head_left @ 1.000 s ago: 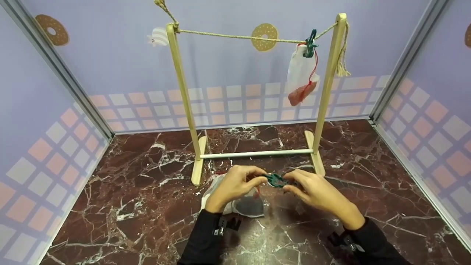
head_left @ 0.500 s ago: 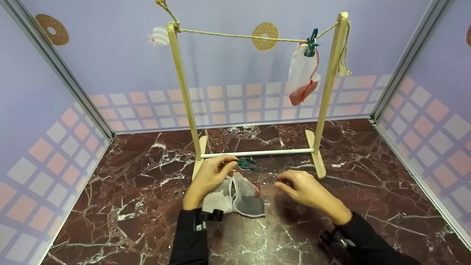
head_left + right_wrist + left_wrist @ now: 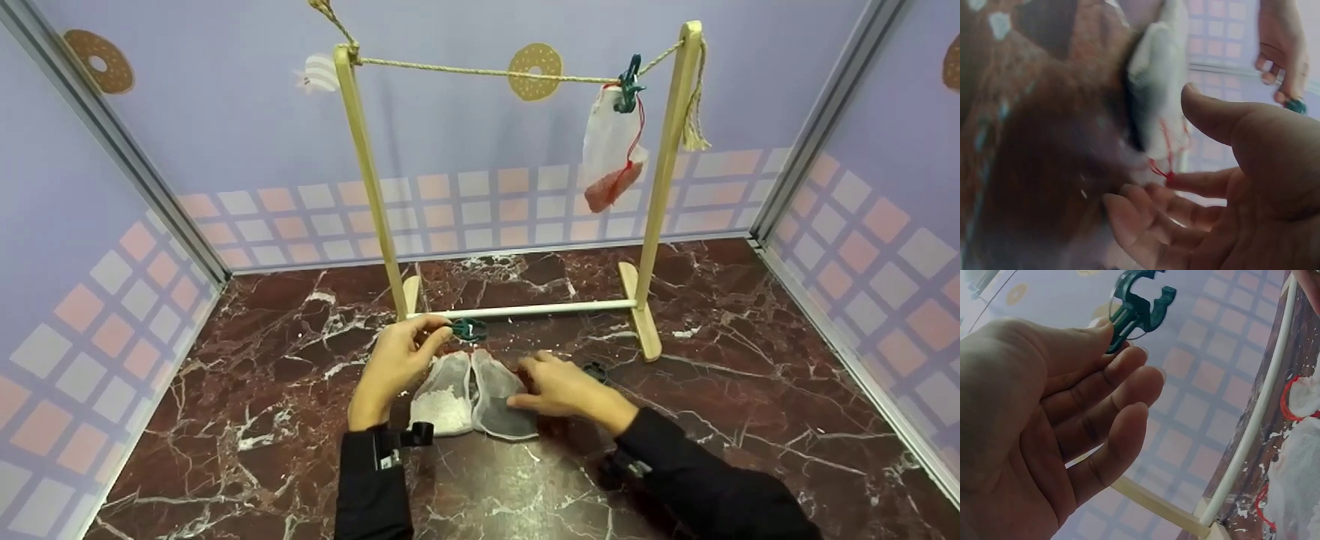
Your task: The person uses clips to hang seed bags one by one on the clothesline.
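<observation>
My left hand (image 3: pixel 391 360) pinches a green spring clip (image 3: pixel 1139 310) between thumb and forefinger, above the table near the rack's low bar. Below it lie two sheer mesh drawstring bags, one with white bits inside (image 3: pixel 441 406) and one with dark contents (image 3: pixel 496 414). My right hand (image 3: pixel 561 386) is over the right edge of the dark bag. In the right wrist view its thumb and fingers are spread apart, with the forefinger by the bag's red string (image 3: pixel 1169 169); whether it touches is blurred. Another green clip (image 3: pixel 596 371) rests on the table beyond the right wrist.
A wooden rack (image 3: pixel 373 180) with a white crossbar (image 3: pixel 525 309) stands behind the bags. From its rope (image 3: pixel 450 70) a third mesh bag with reddish contents (image 3: pixel 613 169) hangs by a green clip (image 3: pixel 630 86). Patterned walls enclose the marbled table (image 3: pixel 262 450).
Both hands were together at a clip; they parted, the left moving left and back with its clip. The right hand then moved left to the dark bag.
</observation>
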Demonstrator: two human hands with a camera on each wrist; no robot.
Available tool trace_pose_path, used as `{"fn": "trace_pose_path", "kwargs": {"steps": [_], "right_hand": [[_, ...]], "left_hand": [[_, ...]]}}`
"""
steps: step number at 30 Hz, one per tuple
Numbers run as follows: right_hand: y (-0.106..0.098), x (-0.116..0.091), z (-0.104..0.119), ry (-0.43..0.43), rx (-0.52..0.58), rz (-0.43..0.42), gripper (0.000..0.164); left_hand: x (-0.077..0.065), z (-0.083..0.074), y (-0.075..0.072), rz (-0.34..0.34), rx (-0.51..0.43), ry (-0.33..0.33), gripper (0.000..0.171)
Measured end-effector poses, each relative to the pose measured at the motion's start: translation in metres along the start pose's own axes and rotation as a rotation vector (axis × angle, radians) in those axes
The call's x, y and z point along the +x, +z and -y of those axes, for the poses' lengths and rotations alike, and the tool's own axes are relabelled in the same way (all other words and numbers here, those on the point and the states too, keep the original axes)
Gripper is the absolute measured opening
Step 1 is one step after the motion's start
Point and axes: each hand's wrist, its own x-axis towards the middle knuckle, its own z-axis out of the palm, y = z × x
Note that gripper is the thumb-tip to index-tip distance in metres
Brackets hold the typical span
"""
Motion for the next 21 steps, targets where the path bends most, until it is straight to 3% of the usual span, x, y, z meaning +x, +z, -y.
{"fn": "trace_pose_path", "kwargs": {"steps": [11, 21], "right_hand": [[0.019, 0.014, -0.006, -0.067, 0.026, -0.153, 0.015], [0.022, 0.011, -0.005, -0.068, 0.0, -0.159, 0.014]], "left_hand": [[-0.001, 0.0, -0.001, 0.005, 0.009, -0.036, 0.017], [0.0, 0.003, 0.0, 0.012, 0.041, -0.056, 0.019]]}}
